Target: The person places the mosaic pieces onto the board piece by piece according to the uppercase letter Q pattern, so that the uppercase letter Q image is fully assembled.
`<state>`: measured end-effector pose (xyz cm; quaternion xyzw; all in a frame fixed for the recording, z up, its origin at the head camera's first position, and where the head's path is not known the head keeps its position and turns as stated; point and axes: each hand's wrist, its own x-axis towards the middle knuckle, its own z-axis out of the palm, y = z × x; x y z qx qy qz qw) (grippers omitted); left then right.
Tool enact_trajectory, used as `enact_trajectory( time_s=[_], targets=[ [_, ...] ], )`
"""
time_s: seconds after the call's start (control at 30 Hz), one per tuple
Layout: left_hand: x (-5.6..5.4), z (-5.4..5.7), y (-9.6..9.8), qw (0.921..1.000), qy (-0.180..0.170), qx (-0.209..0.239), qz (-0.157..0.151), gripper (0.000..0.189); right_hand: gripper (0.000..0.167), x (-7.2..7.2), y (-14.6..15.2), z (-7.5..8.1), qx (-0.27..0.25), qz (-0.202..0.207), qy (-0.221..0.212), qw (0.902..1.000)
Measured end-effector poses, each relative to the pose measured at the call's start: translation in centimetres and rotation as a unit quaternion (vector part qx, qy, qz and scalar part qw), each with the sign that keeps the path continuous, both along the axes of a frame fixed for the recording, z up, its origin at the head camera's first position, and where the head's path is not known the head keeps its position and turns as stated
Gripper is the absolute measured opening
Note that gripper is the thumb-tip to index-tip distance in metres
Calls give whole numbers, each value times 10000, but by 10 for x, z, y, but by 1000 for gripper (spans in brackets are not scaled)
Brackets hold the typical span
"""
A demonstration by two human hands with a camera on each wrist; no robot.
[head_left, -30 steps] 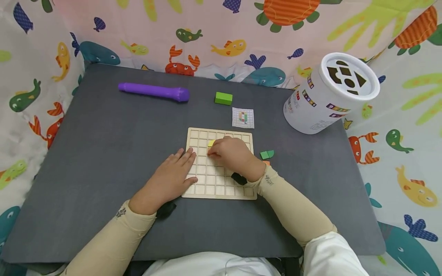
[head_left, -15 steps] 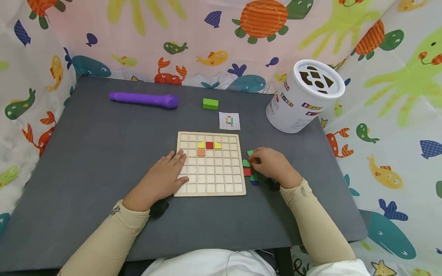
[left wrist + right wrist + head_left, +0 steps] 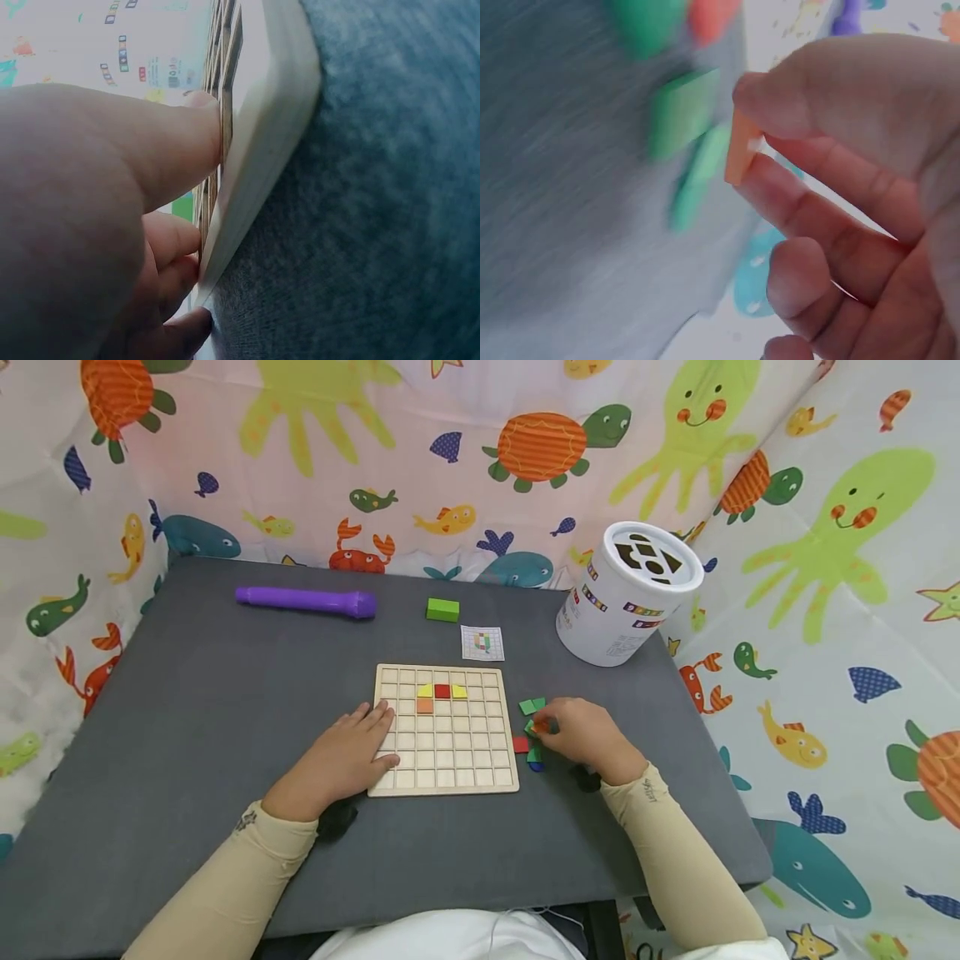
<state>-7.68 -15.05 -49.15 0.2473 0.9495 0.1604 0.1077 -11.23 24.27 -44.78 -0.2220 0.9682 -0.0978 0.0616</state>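
Note:
My left hand (image 3: 337, 764) rests with straight fingers on the left edge of a gridded wooden board (image 3: 457, 760). In the board's upper rows sit a red tile (image 3: 442, 692) flanked by two yellow tiles (image 3: 425, 691), with an orange tile (image 3: 425, 705) below the left one. Right of the board, my right hand (image 3: 585, 735) pinches another orange tile (image 3: 740, 146) between thumb and finger, held on edge above the table. Beneath and around that hand lie several green tiles (image 3: 532, 705), a red tile (image 3: 521, 744) and a blue piece (image 3: 536, 767), partly covered.
Behind the board lie a small printed pattern card (image 3: 482, 643) and a green block (image 3: 442, 609). A purple stick with a thicker end (image 3: 303, 602) lies at the back left. At the back right stands a white bucket (image 3: 600, 627) with shaped holes in its lid.
My right hand has gone from the board to the loose tiles at the right and picked up an orange tile. One orange tile now lies uncovered on the board. The left hand stays put.

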Motion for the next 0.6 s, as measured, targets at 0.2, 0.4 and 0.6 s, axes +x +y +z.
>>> enact_trajectory(
  time_s=[0.2,0.4,0.6],
  targets=[
    [-2,-9,-3,10000,45,-23,47,78,17,-5,-49,2,-276,619,11,9977],
    [-5,-8,-4,9999,-33,-75,102,80,9,-17,-102,-16,-447,1431,-89,9887],
    [-5,-4,-3,9996,-174,-158,174,80,8,-28,-140,-25,-397,2118,228,9762]
  ],
)
